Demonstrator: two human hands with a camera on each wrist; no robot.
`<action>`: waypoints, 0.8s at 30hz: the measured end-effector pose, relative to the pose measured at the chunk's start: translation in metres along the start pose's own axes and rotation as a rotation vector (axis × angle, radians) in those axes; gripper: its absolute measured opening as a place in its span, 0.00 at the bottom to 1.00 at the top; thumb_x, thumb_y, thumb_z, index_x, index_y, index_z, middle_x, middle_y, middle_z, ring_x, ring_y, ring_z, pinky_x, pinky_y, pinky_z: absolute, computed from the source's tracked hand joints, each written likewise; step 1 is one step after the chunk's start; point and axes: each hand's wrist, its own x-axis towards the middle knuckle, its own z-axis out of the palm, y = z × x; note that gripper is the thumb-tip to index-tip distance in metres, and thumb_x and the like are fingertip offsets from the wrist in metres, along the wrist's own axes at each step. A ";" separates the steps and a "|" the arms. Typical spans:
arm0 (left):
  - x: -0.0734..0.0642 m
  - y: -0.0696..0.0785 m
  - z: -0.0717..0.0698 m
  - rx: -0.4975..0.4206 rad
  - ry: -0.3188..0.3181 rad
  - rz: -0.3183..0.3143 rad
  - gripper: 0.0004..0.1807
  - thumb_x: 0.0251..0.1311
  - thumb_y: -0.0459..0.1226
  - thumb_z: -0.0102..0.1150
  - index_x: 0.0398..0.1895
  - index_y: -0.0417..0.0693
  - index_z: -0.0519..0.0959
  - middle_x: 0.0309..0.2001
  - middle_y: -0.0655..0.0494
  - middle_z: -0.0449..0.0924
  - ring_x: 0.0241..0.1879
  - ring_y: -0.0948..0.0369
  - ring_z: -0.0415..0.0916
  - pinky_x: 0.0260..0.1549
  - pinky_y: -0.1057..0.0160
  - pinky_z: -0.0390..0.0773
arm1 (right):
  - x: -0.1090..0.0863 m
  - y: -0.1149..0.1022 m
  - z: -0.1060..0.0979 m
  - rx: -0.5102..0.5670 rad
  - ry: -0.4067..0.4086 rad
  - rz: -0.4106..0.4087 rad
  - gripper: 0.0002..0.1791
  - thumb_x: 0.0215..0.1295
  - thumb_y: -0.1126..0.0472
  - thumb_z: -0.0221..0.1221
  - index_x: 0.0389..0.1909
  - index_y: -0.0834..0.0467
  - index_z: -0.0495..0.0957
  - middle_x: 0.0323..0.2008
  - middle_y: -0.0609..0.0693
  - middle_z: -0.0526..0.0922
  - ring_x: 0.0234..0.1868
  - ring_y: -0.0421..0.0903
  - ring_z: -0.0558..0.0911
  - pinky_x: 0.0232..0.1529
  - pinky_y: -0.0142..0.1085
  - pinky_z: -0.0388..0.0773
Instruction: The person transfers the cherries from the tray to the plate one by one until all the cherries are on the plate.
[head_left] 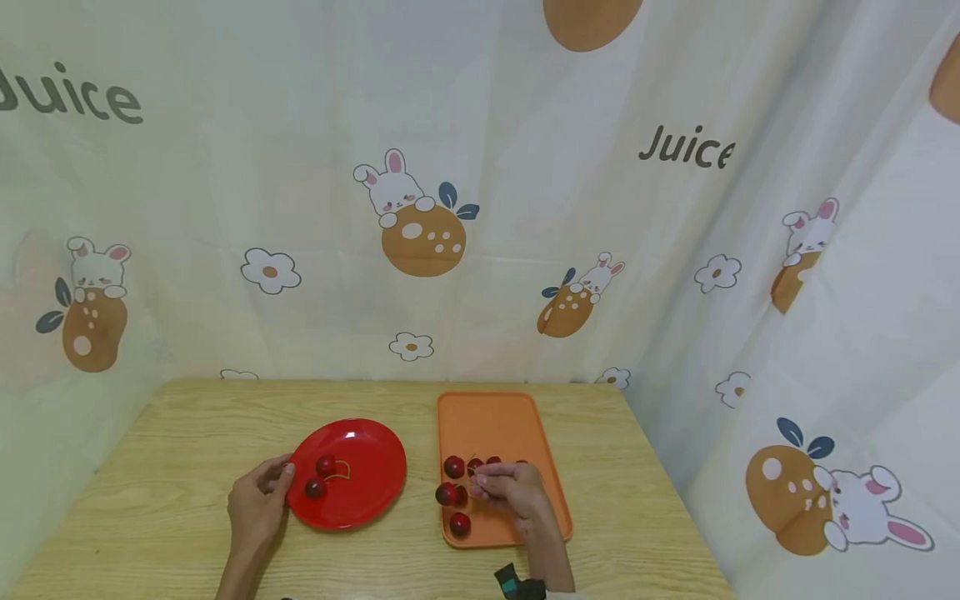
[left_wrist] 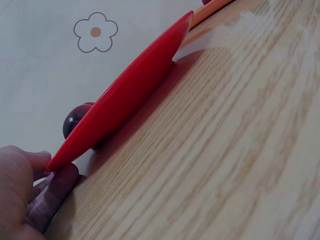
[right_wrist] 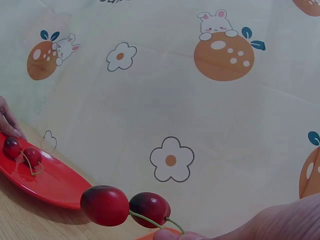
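My left hand (head_left: 257, 503) grips the near-left rim of a red plate (head_left: 371, 492), thumb above and fingers beneath in the left wrist view. A pair of dark red cherries (head_left: 315, 487) with joined stems lies on that plate. Over an orange tray (head_left: 487, 425), my right hand (head_left: 517, 493) pinches the green stems of two cherries (right_wrist: 105, 206). These hang in front of the fingertips, toward the plate. More cherries (head_left: 460, 524) lie on the tray around the right hand, which partly hides some of them.
The plate and tray stand side by side on a wood-grain table (head_left: 225, 417), with a strip of tabletop between them. A pale curtain (head_left: 315, 167) printed with rabbits, fruit and flowers hangs behind the table and along its right side.
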 end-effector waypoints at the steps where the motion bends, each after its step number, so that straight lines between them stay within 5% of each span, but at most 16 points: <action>1: 0.000 0.000 0.000 0.002 0.001 -0.004 0.15 0.70 0.41 0.59 0.57 0.48 0.83 0.47 0.46 0.88 0.30 0.73 0.78 0.32 0.77 0.72 | 0.000 -0.001 0.001 -0.004 0.000 0.000 0.20 0.62 0.73 0.64 0.52 0.81 0.76 0.35 0.58 0.90 0.34 0.45 0.90 0.35 0.32 0.84; 24: 0.002 -0.001 -0.001 -0.011 0.001 0.010 0.16 0.70 0.41 0.59 0.56 0.47 0.83 0.47 0.45 0.88 0.30 0.72 0.78 0.31 0.76 0.72 | 0.006 -0.006 0.028 -0.005 -0.085 -0.003 0.19 0.64 0.72 0.63 0.53 0.79 0.76 0.33 0.53 0.91 0.33 0.42 0.90 0.33 0.29 0.82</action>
